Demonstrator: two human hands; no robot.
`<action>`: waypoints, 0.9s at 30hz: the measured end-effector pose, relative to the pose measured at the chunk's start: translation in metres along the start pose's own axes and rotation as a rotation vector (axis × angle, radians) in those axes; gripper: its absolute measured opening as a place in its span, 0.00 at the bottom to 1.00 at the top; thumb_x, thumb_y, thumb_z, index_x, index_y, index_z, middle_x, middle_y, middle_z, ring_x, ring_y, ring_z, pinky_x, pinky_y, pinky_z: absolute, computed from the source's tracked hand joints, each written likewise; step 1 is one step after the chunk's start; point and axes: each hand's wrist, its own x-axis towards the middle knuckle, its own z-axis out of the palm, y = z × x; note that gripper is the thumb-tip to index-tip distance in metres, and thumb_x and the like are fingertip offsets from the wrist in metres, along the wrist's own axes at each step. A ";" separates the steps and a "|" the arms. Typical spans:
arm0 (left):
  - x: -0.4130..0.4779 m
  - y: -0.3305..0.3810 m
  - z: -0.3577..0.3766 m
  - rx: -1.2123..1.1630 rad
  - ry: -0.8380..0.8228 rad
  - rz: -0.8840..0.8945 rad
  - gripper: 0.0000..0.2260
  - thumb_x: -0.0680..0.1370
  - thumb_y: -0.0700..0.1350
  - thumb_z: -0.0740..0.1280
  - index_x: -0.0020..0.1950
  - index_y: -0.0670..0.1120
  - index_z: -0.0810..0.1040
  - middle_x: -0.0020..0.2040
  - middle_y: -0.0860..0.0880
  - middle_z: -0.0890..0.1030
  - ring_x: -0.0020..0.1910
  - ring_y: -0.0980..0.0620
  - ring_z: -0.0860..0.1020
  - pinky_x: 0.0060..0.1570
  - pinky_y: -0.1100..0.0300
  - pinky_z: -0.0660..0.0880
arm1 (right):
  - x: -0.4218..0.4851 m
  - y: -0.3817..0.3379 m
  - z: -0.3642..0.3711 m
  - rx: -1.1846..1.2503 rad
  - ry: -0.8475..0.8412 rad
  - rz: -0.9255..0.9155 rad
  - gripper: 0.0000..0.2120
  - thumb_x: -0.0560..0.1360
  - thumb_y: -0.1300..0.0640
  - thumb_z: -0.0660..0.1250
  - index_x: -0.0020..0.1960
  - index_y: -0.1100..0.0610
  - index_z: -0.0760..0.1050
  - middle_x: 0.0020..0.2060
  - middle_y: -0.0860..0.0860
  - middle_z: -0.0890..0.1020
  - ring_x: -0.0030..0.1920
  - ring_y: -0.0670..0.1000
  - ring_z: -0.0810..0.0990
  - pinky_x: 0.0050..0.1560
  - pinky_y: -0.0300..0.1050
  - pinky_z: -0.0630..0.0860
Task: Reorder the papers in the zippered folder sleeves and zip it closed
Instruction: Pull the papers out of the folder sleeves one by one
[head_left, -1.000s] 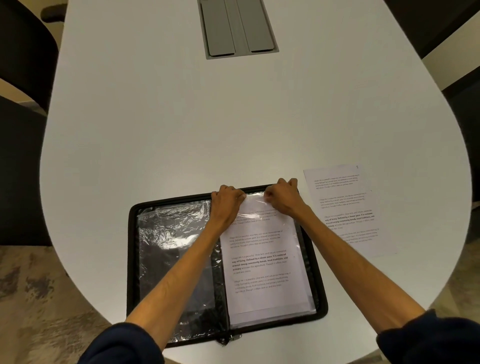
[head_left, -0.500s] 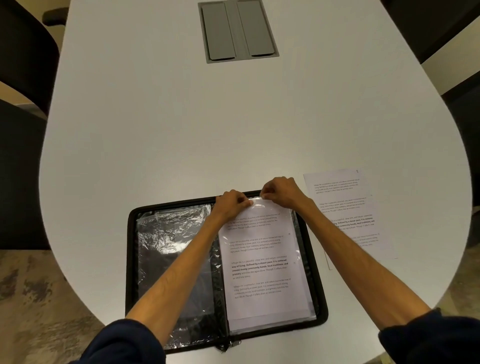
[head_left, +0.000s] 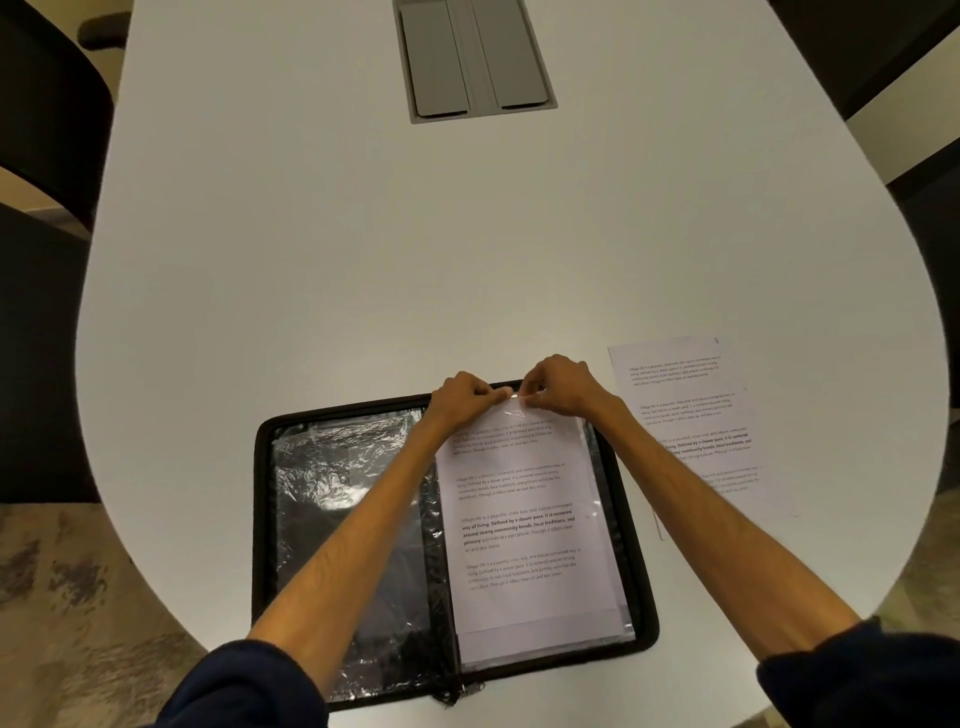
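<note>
Folder (head_left: 264, 519) open, unzipped, at the near edge of the worktop (head_left: 467, 260); my left hand (head_left: 460, 401) and right hand (head_left: 562, 387) both pinch the top of the right sleeve (head_left: 519, 422), one sheet (head_left: 691, 415) lies out beside it, so reordering seems midway, zipping not begun.

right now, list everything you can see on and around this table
table: one, white, fills most of the view
panel: one, grey, set in the table's far end
folder: one, black, lying open at the near edge
left pocket: one, clear and crinkled, left half of the folder
right pocket: one, clear, right half of the folder, over the printed sheet
printed sheet: at least one, white, right half of the folder; more edges show below
loose sheet: one, white, on the table right of the folder
chair: one, black, far left
left hand: pinches the right pocket's top edge
right hand: pinches the same edge
</note>
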 end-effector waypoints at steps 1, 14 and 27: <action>0.001 0.001 -0.001 0.009 0.008 0.005 0.17 0.77 0.56 0.70 0.29 0.53 0.76 0.26 0.54 0.74 0.27 0.55 0.70 0.36 0.58 0.66 | 0.002 -0.001 -0.001 0.011 0.016 0.010 0.06 0.74 0.50 0.70 0.48 0.50 0.83 0.46 0.47 0.84 0.49 0.49 0.79 0.59 0.55 0.67; 0.004 0.004 -0.033 0.000 0.169 -0.029 0.09 0.75 0.53 0.72 0.49 0.50 0.85 0.46 0.53 0.85 0.48 0.53 0.81 0.56 0.48 0.75 | 0.015 -0.001 -0.020 0.202 0.010 0.206 0.12 0.67 0.54 0.73 0.50 0.48 0.79 0.46 0.46 0.80 0.51 0.52 0.78 0.60 0.55 0.71; 0.009 0.007 -0.047 -0.171 0.446 0.006 0.28 0.71 0.57 0.75 0.68 0.51 0.71 0.65 0.45 0.69 0.66 0.46 0.65 0.62 0.49 0.67 | 0.006 0.009 -0.031 0.852 0.323 0.166 0.11 0.75 0.57 0.71 0.47 0.66 0.79 0.45 0.63 0.84 0.45 0.61 0.84 0.46 0.59 0.81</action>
